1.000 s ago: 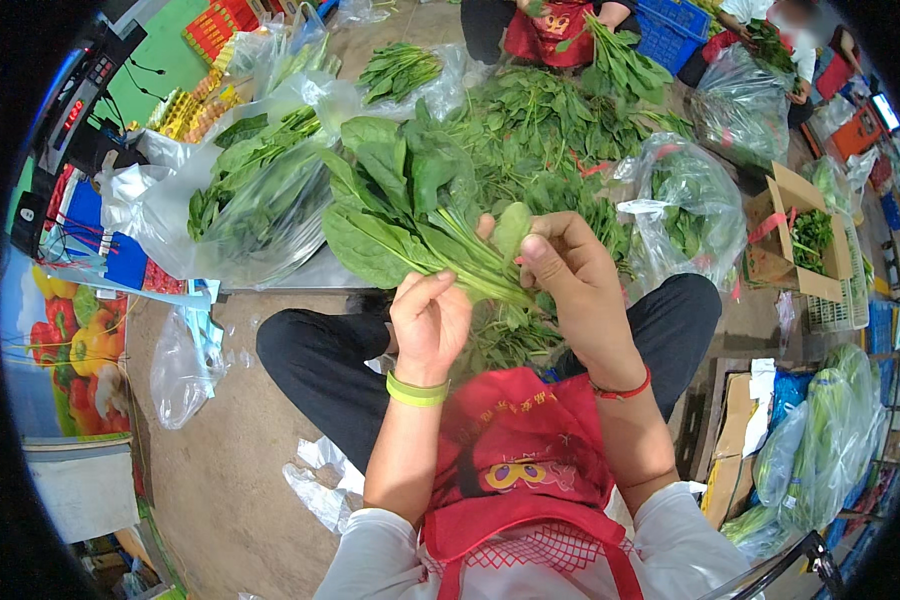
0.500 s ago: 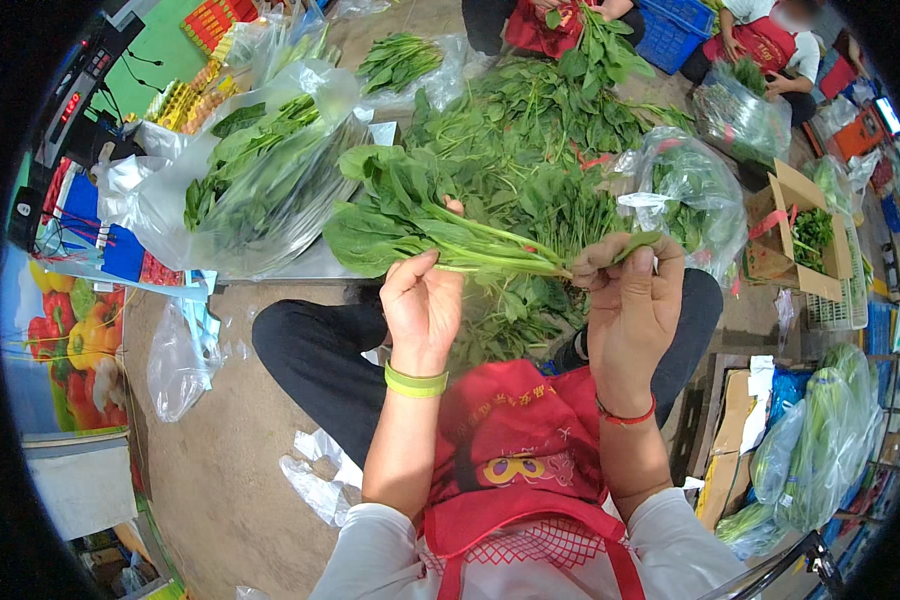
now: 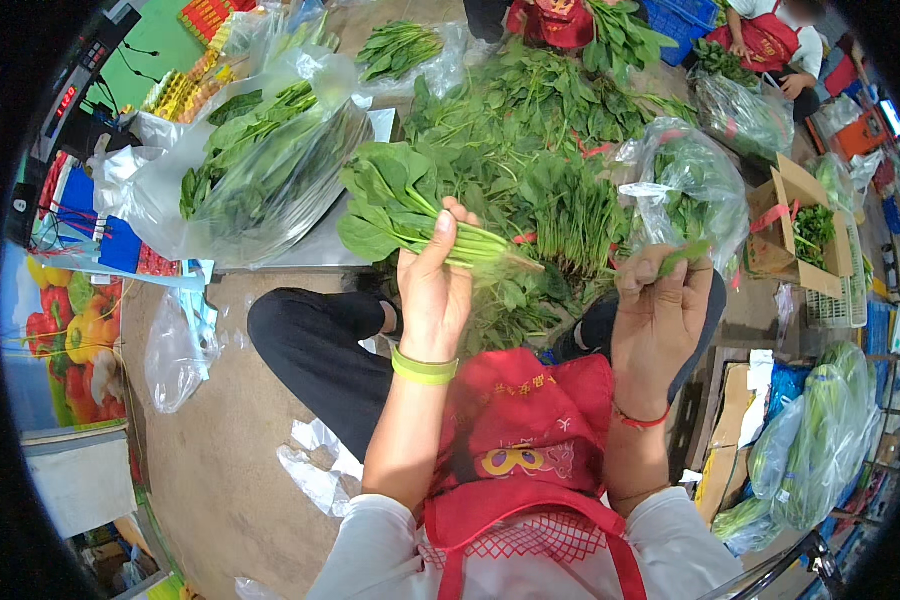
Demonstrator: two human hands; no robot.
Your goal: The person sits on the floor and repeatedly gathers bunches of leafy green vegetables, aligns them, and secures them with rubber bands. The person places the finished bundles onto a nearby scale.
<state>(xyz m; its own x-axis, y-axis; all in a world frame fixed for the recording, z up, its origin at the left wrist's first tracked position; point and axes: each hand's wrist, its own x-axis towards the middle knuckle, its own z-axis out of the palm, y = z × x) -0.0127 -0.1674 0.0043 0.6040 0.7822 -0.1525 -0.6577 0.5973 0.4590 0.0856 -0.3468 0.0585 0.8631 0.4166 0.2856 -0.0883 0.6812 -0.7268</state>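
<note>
A small bunch of leafy greens like spinach (image 3: 395,195) lies across my left hand (image 3: 435,295), leaves to the left and pale root ends to the right. The thumb and fingers of that hand close around the stems. Off to the right of the root ends, my right hand (image 3: 658,315) pinches a single green leaf (image 3: 686,256), apart from the bunch. Ahead of both hands spreads a large heap of the same greens (image 3: 530,105). Closer in, an upright cluster of stems (image 3: 575,215) stands near a red tie.
An open clear bag of greens (image 3: 280,170) rests on a metal surface at left. To the right are another bagged bunch (image 3: 685,190), a cardboard box (image 3: 770,240) and bagged long greens (image 3: 820,440). Co-workers in red aprons (image 3: 760,45) sit at the far side.
My right hand has moved right and slightly down, away from the root ends, with the leaf in it. My left thumb has come up over the stems.
</note>
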